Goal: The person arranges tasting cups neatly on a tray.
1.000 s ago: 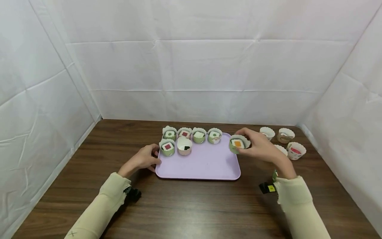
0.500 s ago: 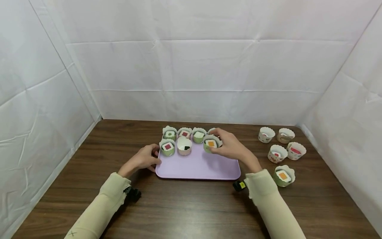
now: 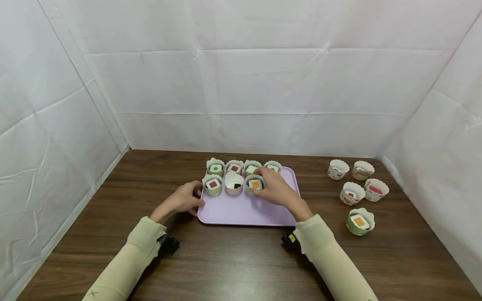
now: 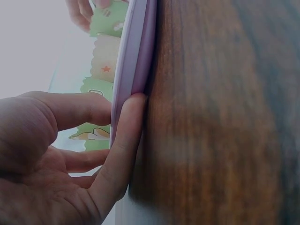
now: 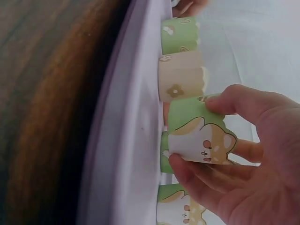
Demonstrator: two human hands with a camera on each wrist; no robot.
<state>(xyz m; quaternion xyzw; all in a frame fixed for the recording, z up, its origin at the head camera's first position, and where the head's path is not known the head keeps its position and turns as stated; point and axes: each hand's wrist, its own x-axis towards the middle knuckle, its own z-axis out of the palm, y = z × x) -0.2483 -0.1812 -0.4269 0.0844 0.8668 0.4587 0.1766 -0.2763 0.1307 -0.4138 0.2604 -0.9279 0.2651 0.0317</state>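
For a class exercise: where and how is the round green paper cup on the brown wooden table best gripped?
Probably pinch the green cup by opposite sides of its wall from the near side: it flares to a wavy rim, and pale paper cups stand farther back.

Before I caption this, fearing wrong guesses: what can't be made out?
Head: lower front of the back-right paper cup on the lilac tray, hidden by the right hand.
Head: contents of the back-left off-tray paper cup, partly hidden by its wall.
Right wrist: most of the left hand, cut off by the top edge.
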